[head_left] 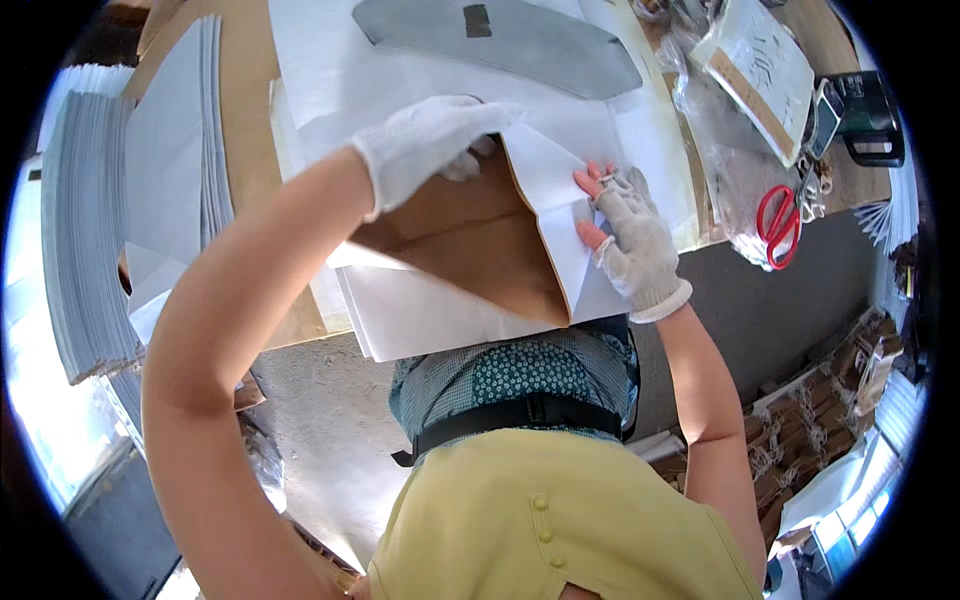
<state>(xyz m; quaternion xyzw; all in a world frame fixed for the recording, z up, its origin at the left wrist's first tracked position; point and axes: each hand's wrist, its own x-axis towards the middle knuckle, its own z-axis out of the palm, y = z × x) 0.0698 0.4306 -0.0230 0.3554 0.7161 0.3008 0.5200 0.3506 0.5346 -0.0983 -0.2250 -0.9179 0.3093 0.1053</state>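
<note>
Paper bag: flat bag of white paper with a brown inner face lay on the white sheet-covered work table, near its front edge, with 1 white flap folded over along the bag's right side.
Left hand: left hand in a white knitted glove reached across to the bag's top edge; fingers were curled and closed on the edge of the lifted white flap, thumb tucked under it.
Right hand: right hand in a white fingerless knitted glove lay on the bag's folded right flap, bare fingertips spread and pressing flat on the paper, gripping nothing.
Loose sheets: 2 or 3 plain white paper sheets lay under the bag, jutting out past the table's front edge.
Grey template: long curved grey metal plate with a dark tape patch lay beyond the bag, well apart from it.
Scissors: red-handled scissors rested right of the bag, well apart, on crumpled clear plastic wrap.
Stacks: tall fanned stack of grey-white flat sheets stood far left of the bag; another pile of grey folded sheets lay between that stack and the bag.
Brown pieces: heap of small brown cardboard pieces lay on the floor, below and right of the bag.
</note>
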